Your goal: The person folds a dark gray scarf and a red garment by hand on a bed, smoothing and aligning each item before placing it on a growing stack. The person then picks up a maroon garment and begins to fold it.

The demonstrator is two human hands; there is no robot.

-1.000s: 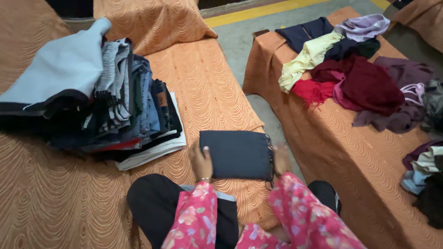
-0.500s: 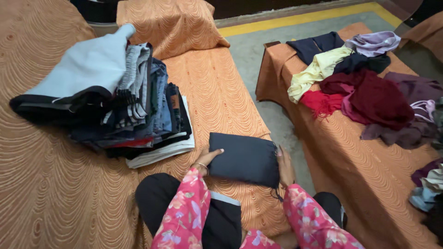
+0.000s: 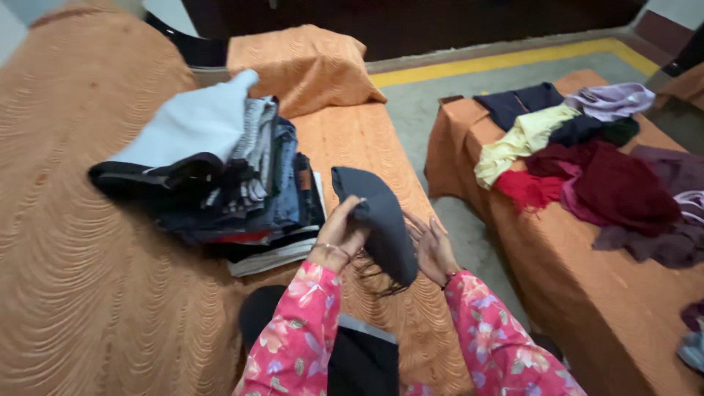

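Observation:
A folded dark grey cloth with a fringe hangs in the air over the orange bed. My left hand grips its left edge from below. My right hand is spread flat against its right side, fingers apart. Both arms wear pink flowered sleeves. Just left of the cloth leans a tilted stack of folded clothes, with a pale blue piece on top and dark and striped pieces under it.
An orange pillow lies at the bed's far end. A second orange bed on the right carries a heap of loose garments in maroon, red, yellow, navy and lilac. A grey floor gap separates the beds.
The dark cloth lay flat on the bed under both hands; now it is lifted and tipped on edge near the stack. The view has tilted upward.

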